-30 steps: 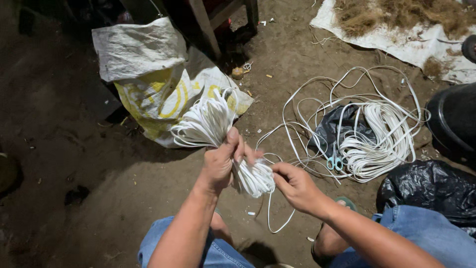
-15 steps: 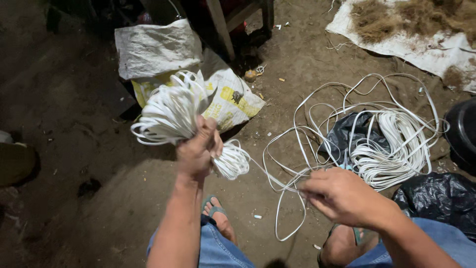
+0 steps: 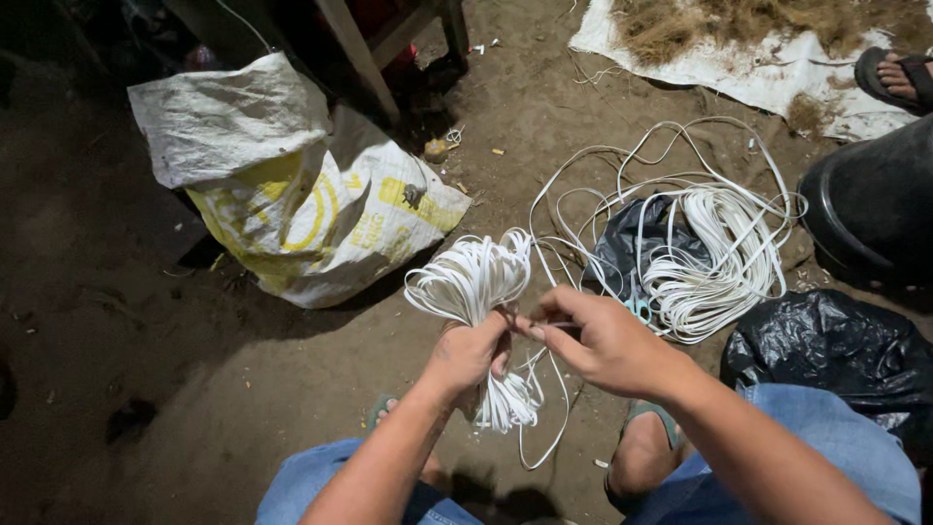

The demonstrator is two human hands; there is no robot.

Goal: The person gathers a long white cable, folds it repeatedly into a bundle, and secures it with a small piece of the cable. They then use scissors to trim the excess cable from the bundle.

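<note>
- Two hands meet over a bundle of white cord (image 3: 473,292) above the dirt floor (image 3: 194,389), between the person's knees in blue jeans (image 3: 836,457).
- The left hand (image 3: 466,352) is closed around the middle of the bundle, so looped ends fan out above the fist and more loops hang below it.
- The right hand (image 3: 604,340) pinches a strand just beside the left fist, thumb and forefinger pressed together, the other fingers curled.
- One loose strand drops from the hands in a long loop toward the floor.
- A larger loose heap of white cord (image 3: 709,255) lies on the floor to the right, partly on a black plastic bag (image 3: 622,255), with wide loops spreading around it.
- A second, crumpled black bag (image 3: 836,355) sits near the right knee.
- A white and yellow woven sack (image 3: 292,204) lies to the left, well apart from the hands.
- A white sheet with dry brown fibres (image 3: 739,39) lies at the top right, and another person's sandalled foot (image 3: 899,78) shows beside it.
- A dark rounded tub (image 3: 875,204) stands at the right edge.
</note>
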